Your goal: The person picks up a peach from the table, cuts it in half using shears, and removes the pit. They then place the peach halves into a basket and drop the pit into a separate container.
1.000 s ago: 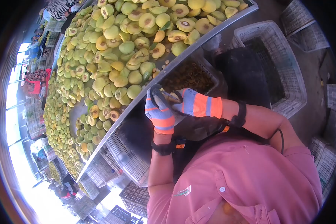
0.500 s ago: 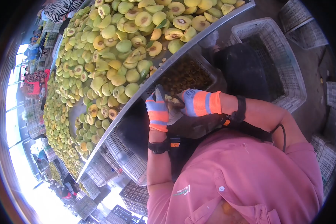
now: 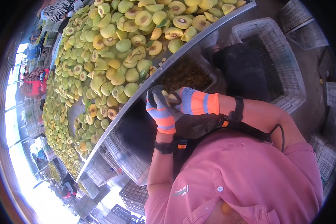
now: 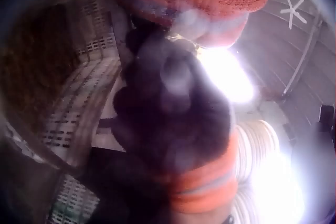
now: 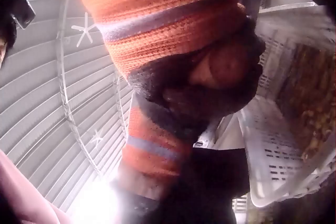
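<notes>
In the head view my left hand (image 3: 161,108), gloved in grey and orange with a dark palm, meets my right hand (image 3: 192,101) below the metal table edge. Between them a yellowish peach piece (image 3: 171,98) shows partly, mostly hidden by dark glove fingers. Both hands have curled fingers around it. The left wrist view has the left hand (image 4: 170,100) as a dark curled fist close under the other glove. A rounded brownish end (image 5: 229,67) pokes out of the right hand's grip (image 5: 194,77) in the right wrist view; its kind stays unclear.
Peach halves (image 3: 127,46), green and yellow, cover the metal table (image 3: 78,109). Beneath its edge stands a bin of brown scraps (image 3: 186,74). White plastic crates (image 3: 295,71) stand at right and lower left (image 3: 128,158). Other people (image 3: 35,82) work along the far side.
Half a second ago my left hand stood slightly apart from the right, fingers pointing up. Now it is back against the right hand, fingers curled over the peach piece.
</notes>
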The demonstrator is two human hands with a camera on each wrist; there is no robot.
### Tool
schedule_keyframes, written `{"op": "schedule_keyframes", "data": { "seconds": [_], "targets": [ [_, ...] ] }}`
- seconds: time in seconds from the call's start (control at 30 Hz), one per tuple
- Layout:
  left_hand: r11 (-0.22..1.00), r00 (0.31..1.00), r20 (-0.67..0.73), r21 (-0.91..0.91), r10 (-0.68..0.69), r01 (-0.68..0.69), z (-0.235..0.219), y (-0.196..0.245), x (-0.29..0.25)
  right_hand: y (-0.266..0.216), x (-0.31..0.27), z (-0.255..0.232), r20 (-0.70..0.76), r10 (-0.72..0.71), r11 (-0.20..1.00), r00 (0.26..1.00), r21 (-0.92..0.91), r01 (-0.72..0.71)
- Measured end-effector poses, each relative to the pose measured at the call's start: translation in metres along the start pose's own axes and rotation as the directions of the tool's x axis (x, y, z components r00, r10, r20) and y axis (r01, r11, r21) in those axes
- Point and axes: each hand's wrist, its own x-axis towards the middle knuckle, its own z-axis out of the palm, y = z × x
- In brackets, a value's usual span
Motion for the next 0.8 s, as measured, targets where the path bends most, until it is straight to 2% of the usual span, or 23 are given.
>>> {"op": "schedule_keyframes", "data": {
  "seconds": [0.03,0.07,0.13,0.27,0.33,0.37,0.43,0.53,0.57,0.63,0.67,0.73,0.77,0.8],
  "targets": [
    [1.000,1.000,-0.018,0.027,-0.004,0.005,0.002,0.001,0.000,0.004,0.001,0.005,-0.035,-0.009,0.998,0.999,0.069,0.012],
    [0.986,0.996,-0.014,0.144,0.084,-0.081,0.003,0.005,-0.001,0.008,0.003,0.009,-0.028,-0.010,0.994,1.000,0.105,0.013],
    [0.974,0.994,-0.015,0.204,0.104,-0.099,0.004,0.011,0.000,0.014,0.006,0.015,-0.017,-0.010,0.984,1.000,0.179,0.013],
    [0.970,0.992,0.019,0.209,0.122,-0.123,0.003,0.016,-0.002,0.020,0.003,0.015,-0.039,-0.106,0.986,0.994,0.128,0.110],
    [0.999,1.000,-0.005,0.053,-0.009,0.009,0.004,0.016,-0.002,0.016,-0.001,0.008,-0.046,-0.146,0.982,0.988,0.113,0.151],
    [0.997,0.997,-0.007,-0.026,-0.074,0.074,0.005,0.015,-0.002,0.014,-0.002,0.006,-0.022,-0.121,0.990,0.992,0.077,0.122],
    [0.983,0.987,0.029,-0.087,-0.157,0.159,0.004,0.005,0.001,0.014,-0.003,0.002,0.020,-0.063,0.998,0.998,0.000,0.063],
    [0.936,0.940,0.123,-0.115,-0.319,0.333,0.002,0.010,0.005,0.016,-0.003,0.002,0.052,-0.039,0.999,0.998,0.007,0.039],
    [0.912,0.913,0.159,-0.111,-0.376,0.395,0.001,0.013,0.007,0.018,-0.004,-0.001,0.096,0.038,0.999,0.995,0.032,-0.041],
    [0.953,0.903,0.309,0.036,-0.297,0.301,-0.005,0.012,0.014,0.003,-0.014,-0.016,0.189,0.189,0.976,0.964,0.072,-0.205],
    [0.965,0.885,0.384,0.100,-0.263,0.243,-0.009,0.012,0.018,-0.002,-0.016,-0.024,0.258,0.155,0.976,0.954,0.109,-0.189],
    [0.982,0.818,0.573,0.179,-0.051,-0.064,-0.019,0.018,0.030,-0.008,-0.014,-0.039,0.393,0.076,0.970,0.916,0.183,-0.159],
    [0.955,0.747,0.664,0.195,0.038,-0.222,-0.022,0.023,0.033,-0.004,-0.013,-0.040,0.437,0.061,0.958,0.897,0.227,-0.176],
    [0.982,0.767,0.642,0.155,-0.014,-0.111,-0.020,0.036,0.029,0.003,-0.013,-0.040,0.478,0.044,0.943,0.877,0.271,-0.195]
  ]
}}
